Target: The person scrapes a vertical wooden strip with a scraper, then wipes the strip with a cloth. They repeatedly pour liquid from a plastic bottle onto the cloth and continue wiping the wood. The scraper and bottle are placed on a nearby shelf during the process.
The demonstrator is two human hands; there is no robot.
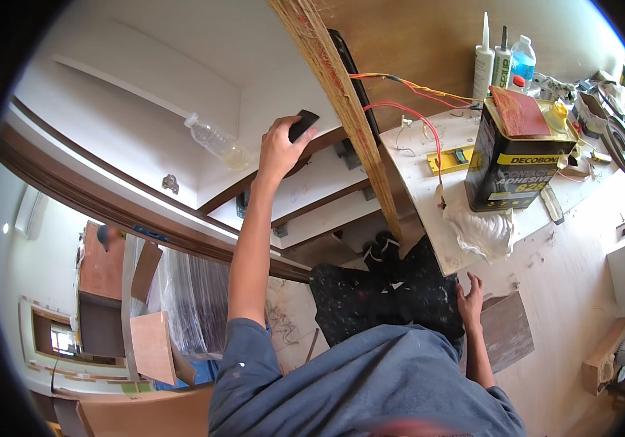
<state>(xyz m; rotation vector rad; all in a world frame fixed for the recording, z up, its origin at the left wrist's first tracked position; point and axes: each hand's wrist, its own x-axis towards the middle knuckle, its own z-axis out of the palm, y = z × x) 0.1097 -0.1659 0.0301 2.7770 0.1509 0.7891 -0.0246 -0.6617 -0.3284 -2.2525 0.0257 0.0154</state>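
My left hand (285, 145) is stretched up into a white-lined cabinet, its fingers and thumb around a small dark block (303, 127). Beside it, a clear plastic bottle (216, 141) with a little yellowish liquid lies on the white panel. A rough-edged wooden board (345, 93) slants past to the right of the hand. My right hand (471, 297) hangs low beside my leg, fingers apart and holding nothing, just below the corner of a work surface (427, 218). A white cloth (482, 232) lies on that surface near a contact adhesive can (514, 158).
Red and yellow wires (427, 117) run from the board to the work surface. Two sealant cartridges (484, 74) and a water bottle (523, 61) stand behind the can. A yellow spirit level (449, 159) lies beside it. A person's head (109, 237) shows far left.
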